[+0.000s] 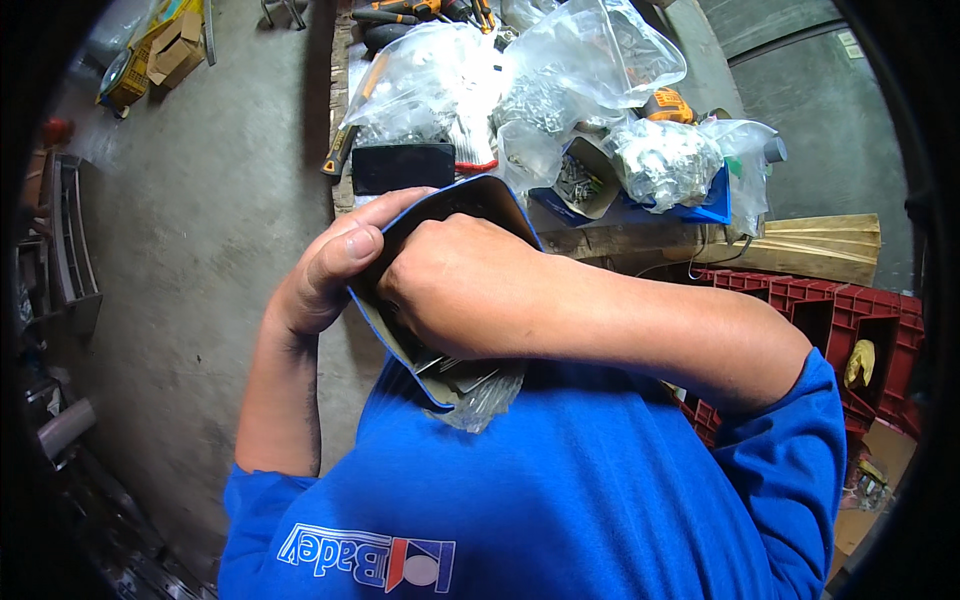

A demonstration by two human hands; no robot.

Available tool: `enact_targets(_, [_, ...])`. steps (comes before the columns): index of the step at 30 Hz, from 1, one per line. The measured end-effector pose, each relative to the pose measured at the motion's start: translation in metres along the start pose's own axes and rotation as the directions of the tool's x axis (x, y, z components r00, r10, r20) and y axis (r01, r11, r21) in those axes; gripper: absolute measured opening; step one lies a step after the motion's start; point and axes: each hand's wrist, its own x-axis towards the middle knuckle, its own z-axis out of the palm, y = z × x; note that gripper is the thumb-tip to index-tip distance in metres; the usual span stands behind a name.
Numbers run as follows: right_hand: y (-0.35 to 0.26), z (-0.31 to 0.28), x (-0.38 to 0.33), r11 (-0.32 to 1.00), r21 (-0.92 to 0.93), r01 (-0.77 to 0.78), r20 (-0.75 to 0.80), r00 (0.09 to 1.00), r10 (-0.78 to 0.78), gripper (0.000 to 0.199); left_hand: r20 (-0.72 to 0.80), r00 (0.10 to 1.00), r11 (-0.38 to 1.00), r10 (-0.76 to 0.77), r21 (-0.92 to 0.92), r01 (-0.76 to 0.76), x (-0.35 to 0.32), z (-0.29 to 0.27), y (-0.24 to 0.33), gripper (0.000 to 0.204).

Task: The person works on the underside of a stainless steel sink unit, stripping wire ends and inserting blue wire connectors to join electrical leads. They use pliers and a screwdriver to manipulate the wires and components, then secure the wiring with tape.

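A blue open bin [503,200] is held tilted against my blue shirt. My left hand [325,265] is closed on its left wall, with the thumb at the rim. My right hand [455,280] reaches down inside with its fingers curled; the bin and the hand itself hide the fingertips and anything in them. Thin metal pieces [465,374] and a crumpled clear plastic bag [490,405] show at the bin's near end. Just beyond the bin, a black phone-like slab [403,169] lies on the bench beside a white glove [474,140] with a red cuff.
Clear bags of small metal parts [540,100] cover the bench, with orange-and-black power tools [425,10] behind. A second bin [600,205] holds screws; a bag fills a blue bin [717,205]. Red crates [850,330] stand at right, a cardboard box [176,50] far left.
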Motion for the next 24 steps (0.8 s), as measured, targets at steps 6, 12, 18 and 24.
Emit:
enact_targets(6, [0.002,-0.006,0.001,0.999,-0.034,-0.022,0.075,0.997,0.024,0.015,-0.023,1.0,1.0,-0.021,-0.02,0.02,-0.002,0.005,0.001,0.1])
enact_targets(12, [-0.003,-0.012,-0.005,0.998,-0.049,0.042,-0.008,0.999,-0.042,0.017,-0.032,0.999,1.0,0.017,0.003,-0.017,-0.002,0.005,0.0,0.099])
enact_targets(18, [-0.022,-0.039,-0.025,0.996,0.03,0.084,-0.125,0.989,-0.079,0.018,-0.027,0.998,0.997,0.055,0.064,-0.053,-0.004,0.006,0.002,0.098])
enact_targets(24, [-0.026,-0.074,-0.034,0.255,0.905,-0.341,0.25,0.911,0.329,0.013,-0.047,0.999,0.999,-0.012,0.038,0.014,-0.005,0.008,0.007,0.101])
